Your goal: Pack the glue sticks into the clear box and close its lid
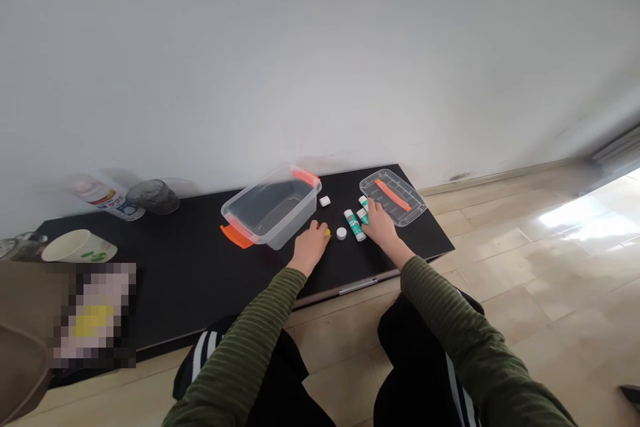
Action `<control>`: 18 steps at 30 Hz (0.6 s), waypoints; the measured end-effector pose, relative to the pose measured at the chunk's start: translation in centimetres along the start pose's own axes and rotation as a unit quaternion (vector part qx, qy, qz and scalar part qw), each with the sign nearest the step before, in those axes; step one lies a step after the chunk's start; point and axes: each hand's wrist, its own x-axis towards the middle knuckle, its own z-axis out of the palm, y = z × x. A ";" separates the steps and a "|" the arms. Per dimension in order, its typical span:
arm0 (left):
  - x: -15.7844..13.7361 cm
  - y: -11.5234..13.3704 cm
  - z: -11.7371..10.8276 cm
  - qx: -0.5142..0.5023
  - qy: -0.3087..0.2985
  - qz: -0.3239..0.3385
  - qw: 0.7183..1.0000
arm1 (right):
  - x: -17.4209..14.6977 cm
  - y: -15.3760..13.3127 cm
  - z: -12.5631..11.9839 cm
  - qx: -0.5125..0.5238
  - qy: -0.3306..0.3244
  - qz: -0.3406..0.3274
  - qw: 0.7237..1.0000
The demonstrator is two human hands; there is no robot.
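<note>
My left hand (309, 247) is low over the black table, fingers curled round a small yellow object (327, 233) that is mostly hidden. Just right of it sits a round white piece (341, 233), and a small white block (325, 201) lies farther back. My right hand (380, 228) has its fingers closed on a green-and-white glue stick (363, 215), partly covered by the hand. Another glue stick (355, 225) lies to its left, and a third (363, 203) pokes out behind my fingertips. Left of my hands stands a clear plastic box (280, 235), lidless, with orange latches.
The clear lid (416, 215) with an orange handle lies at the table's right end. On the left are a paper cup (75, 247), a dark glass bowl (153, 197) and a spray can (107, 197). A wall backs the black table (200, 280). Another person's sleeve shows at lower left.
</note>
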 end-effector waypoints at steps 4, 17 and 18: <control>0.3 1.0 0.8 -0.027 0.003 0.016 1.000 | -0.1 -0.2 0.2 -0.016 -0.011 -0.012 1.000; 0.9 0.2 1.8 -0.124 0.020 0.022 0.992 | -0.7 0.1 -0.2 -0.044 0.004 -0.060 0.997; 1.0 0.1 1.8 -0.141 0.016 0.021 0.990 | -0.7 0.1 -0.2 -0.039 0.001 -0.060 0.997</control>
